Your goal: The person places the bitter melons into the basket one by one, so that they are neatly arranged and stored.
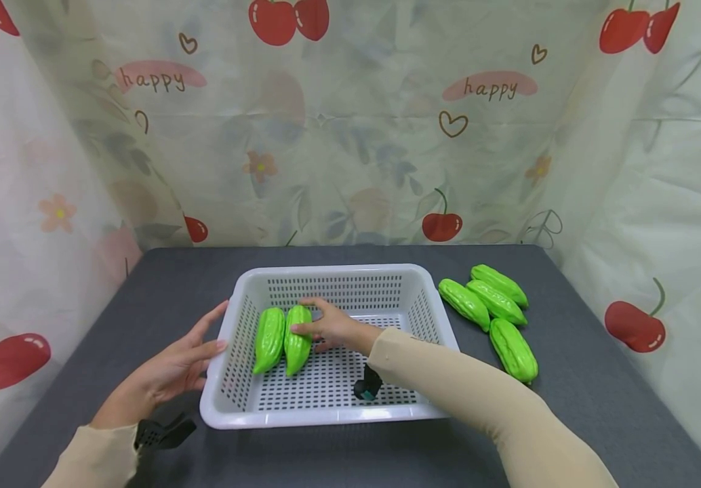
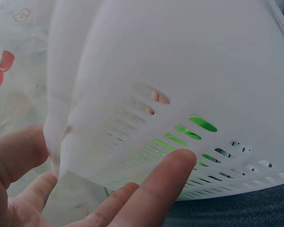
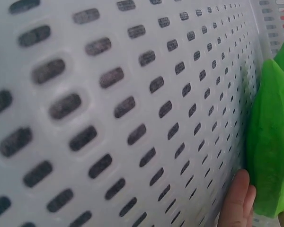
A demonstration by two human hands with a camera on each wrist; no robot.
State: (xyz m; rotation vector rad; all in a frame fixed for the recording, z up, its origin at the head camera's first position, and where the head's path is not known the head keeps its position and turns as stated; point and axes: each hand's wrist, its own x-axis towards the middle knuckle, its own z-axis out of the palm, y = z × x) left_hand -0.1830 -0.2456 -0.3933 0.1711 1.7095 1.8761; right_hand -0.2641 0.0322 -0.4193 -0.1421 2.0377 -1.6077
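A white slotted plastic basket [image 1: 338, 413] stands on the dark table. Inside it, toward the left, two bright green bitter melons lie side by side: the left bitter melon [image 1: 270, 339] and the right bitter melon [image 1: 295, 356]. My right hand [image 1: 332, 327] reaches into the basket and grips the right one, thumb over its upper side; in the right wrist view, fingers [image 3: 235, 201] show beside the green bitter melon [image 3: 272, 142]. My left hand [image 1: 173, 366] is at the basket's left side, fingers fairly straight and touching its rim [image 2: 54, 146].
Right of the basket, several more bitter melons [image 1: 497, 301] lie grouped on the table [image 1: 594, 407]. A patterned curtain [image 1: 350, 169] with cherries and hearts closes off the back and sides. A black wrist camera [image 1: 164, 432] is strapped at the left sleeve.
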